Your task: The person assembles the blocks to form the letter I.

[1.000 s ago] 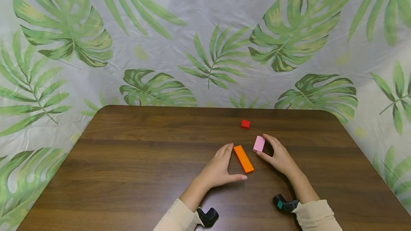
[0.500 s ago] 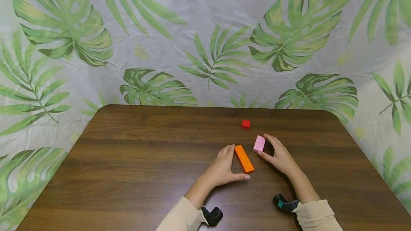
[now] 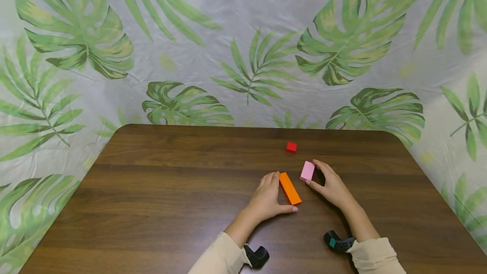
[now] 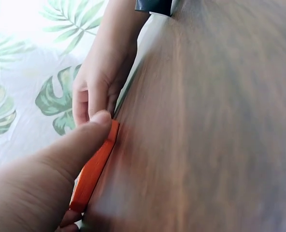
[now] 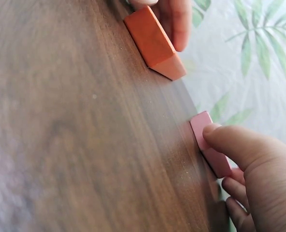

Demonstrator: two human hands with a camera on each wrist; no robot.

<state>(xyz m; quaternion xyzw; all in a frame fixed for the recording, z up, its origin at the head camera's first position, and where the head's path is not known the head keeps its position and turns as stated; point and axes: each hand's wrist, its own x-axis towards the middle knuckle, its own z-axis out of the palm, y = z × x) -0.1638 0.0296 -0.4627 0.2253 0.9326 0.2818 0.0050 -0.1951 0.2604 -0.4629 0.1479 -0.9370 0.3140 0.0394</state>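
An orange rectangular block (image 3: 290,188) lies slanted on the table, right of centre. My left hand (image 3: 265,200) spans its length, fingertips at the far end and thumb at the near end. In the left wrist view, that thumb (image 4: 100,119) overlaps one end of the orange block (image 4: 95,169), with a fingertip at the other. My right hand (image 3: 335,187) pinches a shorter pink block (image 3: 307,171) between thumb and fingers, just beyond and right of the orange one. The right wrist view shows the thumb pressed on the pink block (image 5: 208,140), which stands apart from the orange block (image 5: 152,38).
A small red block (image 3: 291,147) sits farther back, near the table's far edge. The brown wooden table (image 3: 171,189) reaches to a leaf-patterned cloth (image 3: 251,54) hanging behind. Black wrist devices (image 3: 336,242) are worn at both sleeves.
My left hand has shifted slightly right, closing in on the orange block, whose far end has turned a little to the right. My right hand and the pink block stay nearly still.
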